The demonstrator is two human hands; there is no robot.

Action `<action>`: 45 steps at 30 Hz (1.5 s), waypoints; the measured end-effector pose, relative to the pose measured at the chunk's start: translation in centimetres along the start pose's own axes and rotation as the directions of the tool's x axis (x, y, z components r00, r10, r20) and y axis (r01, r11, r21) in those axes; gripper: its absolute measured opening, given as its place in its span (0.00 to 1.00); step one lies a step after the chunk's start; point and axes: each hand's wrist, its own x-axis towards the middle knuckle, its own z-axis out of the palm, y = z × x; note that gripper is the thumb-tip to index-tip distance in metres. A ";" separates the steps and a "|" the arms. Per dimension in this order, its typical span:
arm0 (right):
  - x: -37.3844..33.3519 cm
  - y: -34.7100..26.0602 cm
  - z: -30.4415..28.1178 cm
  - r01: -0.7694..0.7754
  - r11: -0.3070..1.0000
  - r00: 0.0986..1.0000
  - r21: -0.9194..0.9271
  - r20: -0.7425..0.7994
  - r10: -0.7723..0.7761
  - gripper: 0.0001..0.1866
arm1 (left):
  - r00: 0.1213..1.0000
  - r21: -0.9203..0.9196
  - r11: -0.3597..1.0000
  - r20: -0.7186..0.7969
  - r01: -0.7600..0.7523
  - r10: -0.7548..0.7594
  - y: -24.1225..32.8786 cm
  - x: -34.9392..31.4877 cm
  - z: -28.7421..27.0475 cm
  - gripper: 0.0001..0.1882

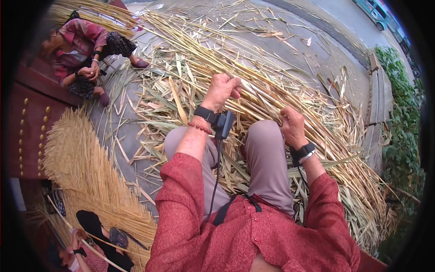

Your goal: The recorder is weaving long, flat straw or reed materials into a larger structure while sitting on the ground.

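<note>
My left hand (222,92) is closed, its fingers curled and the thumb pointing right, over a long pile of yellow-green reed stalks (267,86). To its right and nearer my knee, my right hand (293,128) is closed too, with thumb and forefinger pinched. A pale reed stalk (262,96) runs between the two hands, its ends partly hidden by my fingers. Loose dry leaves (174,106) lie heaped around the stalks and under my knees. A black device (223,125) with a cable is strapped at my left wrist; a dark band (302,153) circles the right.
At the left, a seated person (79,54) has both hands together. Another person (86,254) sits lower left beside a large fan-shaped spread of straw-coloured stalks (95,167). A studded red door (34,131) stands at far left. Stone edging (378,99) and green plants (401,113) line the right.
</note>
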 end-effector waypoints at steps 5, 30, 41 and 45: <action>-0.2 -0.1 0.2 -0.010 1.000 0.998 0.019 -0.058 0.011 0.08 | 0.992 0.033 0.998 0.107 0.057 -0.060 0.5 -0.2 -1.2 0.10; -0.2 0.4 -1.8 -0.255 0.957 0.956 0.139 -0.115 0.271 0.04 | 0.993 0.972 0.214 -0.084 0.099 -0.080 2.2 -3.0 -6.7 0.13; 2.8 -2.2 0.0 -0.276 0.938 0.950 0.209 -0.086 0.299 0.04 | 0.922 0.072 0.994 0.375 0.081 -0.102 -1.4 -2.3 5.6 0.19; 3.5 -2.3 0.1 -0.227 0.958 0.954 0.175 -0.157 0.254 0.05 | 0.941 -0.014 0.997 0.332 0.076 -0.067 -1.5 -0.7 7.4 0.13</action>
